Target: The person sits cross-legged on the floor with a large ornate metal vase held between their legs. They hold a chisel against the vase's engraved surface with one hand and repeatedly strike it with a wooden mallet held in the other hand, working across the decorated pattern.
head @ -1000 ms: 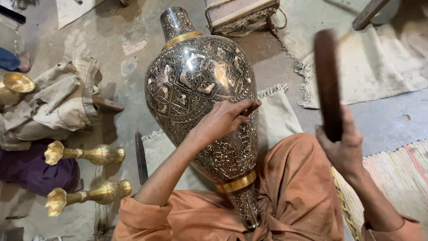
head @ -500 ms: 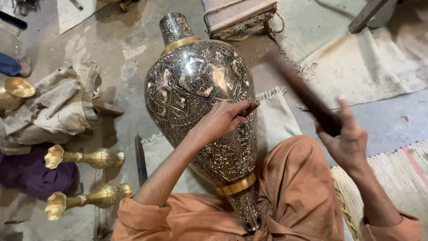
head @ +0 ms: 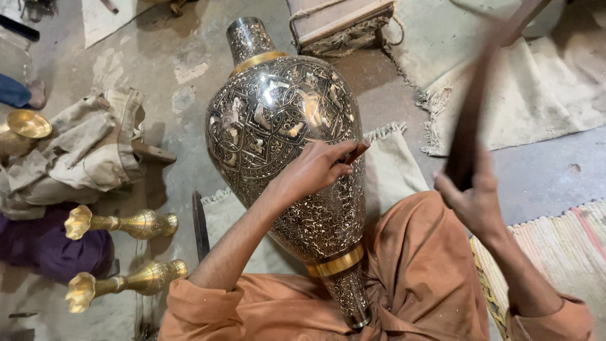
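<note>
A large engraved metal vase (head: 278, 132) with gold bands lies tilted across my lap, its neck pointing away from me. My left hand (head: 312, 170) rests on the vase's right flank and pinches a small chisel (head: 358, 151) against the surface. My right hand (head: 470, 199) is raised to the right of the vase and grips a dark wooden mallet (head: 473, 107), which is blurred and points up and away. My orange-clad knees frame the vase's foot (head: 350, 297).
Two brass trumpet-shaped pieces (head: 120, 224) (head: 123, 284) lie on the floor at left, beside a bundle of beige cloth (head: 82, 151) and a brass bowl (head: 28, 124). A dark flat tool (head: 201, 224) lies near my left knee. A box (head: 341, 22) stands beyond the vase; rugs cover the right.
My right hand swung the mallet down toward the chisel, then lifted it back up to the right. My left hand and the vase have stayed in place.
</note>
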The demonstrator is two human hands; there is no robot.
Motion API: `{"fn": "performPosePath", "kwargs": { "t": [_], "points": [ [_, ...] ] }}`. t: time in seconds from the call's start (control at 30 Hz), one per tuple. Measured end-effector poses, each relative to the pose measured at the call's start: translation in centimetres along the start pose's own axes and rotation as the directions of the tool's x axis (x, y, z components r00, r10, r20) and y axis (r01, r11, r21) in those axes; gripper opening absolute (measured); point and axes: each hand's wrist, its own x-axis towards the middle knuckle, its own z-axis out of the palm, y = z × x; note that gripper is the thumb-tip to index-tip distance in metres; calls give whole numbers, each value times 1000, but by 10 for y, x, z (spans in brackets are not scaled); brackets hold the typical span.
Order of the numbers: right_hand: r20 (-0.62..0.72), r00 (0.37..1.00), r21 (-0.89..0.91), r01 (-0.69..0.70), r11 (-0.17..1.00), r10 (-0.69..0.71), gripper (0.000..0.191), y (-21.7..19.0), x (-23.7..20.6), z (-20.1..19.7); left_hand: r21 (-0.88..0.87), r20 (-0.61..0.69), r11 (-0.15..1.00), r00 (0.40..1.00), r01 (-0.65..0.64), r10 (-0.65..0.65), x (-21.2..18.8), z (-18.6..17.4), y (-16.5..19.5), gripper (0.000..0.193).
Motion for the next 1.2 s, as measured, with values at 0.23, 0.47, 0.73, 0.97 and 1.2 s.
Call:
{"fn": "performPosePath", "kwargs": {
  "t": [0.23, 0.47, 0.73, 0.97, 1.2],
  "points": [
    [40, 967, 207, -255, 945, 252, 89, -3, -4, 5, -5, -74, 990, 987, -144, 143, -2, -3, -1, 47],
    [128, 944, 88, -316, 945, 304, 81, 1, -5, 3, 51, 39, 999, 999, 10, -12, -1, -7, 2, 31],
    [192, 945, -129, -242, 962, 264, 81, -2, -3, 1, 15, 8, 999, 999, -51, 51, 4, -4, 1, 38],
    [174, 978, -82, -99, 992, 112, 83, -1, -8, 6, 34, 84, 999, 996, 12, -15, 5, -7, 2, 46],
    [367, 922, -491, 77, 868, 126, 77, -1, -13, -1, 124, 18, 986, 994, -110, 109, 8, 0, -11, 31]
  ]
}}
